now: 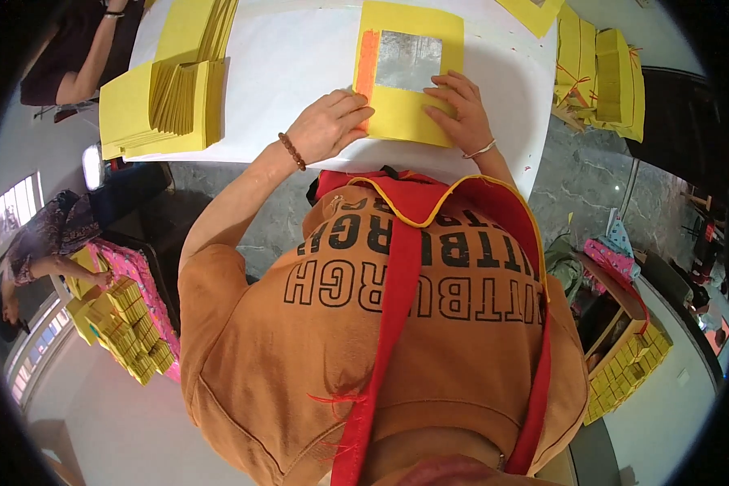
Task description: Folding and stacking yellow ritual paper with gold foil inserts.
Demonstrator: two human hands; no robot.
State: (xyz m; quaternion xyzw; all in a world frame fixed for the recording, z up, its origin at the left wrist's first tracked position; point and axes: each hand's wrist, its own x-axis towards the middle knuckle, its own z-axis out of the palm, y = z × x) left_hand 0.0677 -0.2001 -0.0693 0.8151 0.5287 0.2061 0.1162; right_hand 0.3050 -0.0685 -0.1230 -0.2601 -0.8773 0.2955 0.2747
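Note:
A yellow paper sheet (413,120) lies on the white table in front of me, its left edge carrying an orange strip (366,69) and its upper middle a silver foil square (409,60). At the lower left edge, my left hand (330,125) is closed, its fingers bent together over the sheet's edge and the orange strip's lower end. My right hand (463,112) rests on the sheet's right edge with its fingers apart, the fingertips by the foil's lower right corner.
Folded yellow paper stacks (170,105) stand at the white table's (292,49) left end. More yellow bundles (599,77) with red ties lie beyond its right edge. Yellow bundles (134,324) sit lower left near another person; others (632,368) lie lower right. Another person's arm (97,61) shows at upper left.

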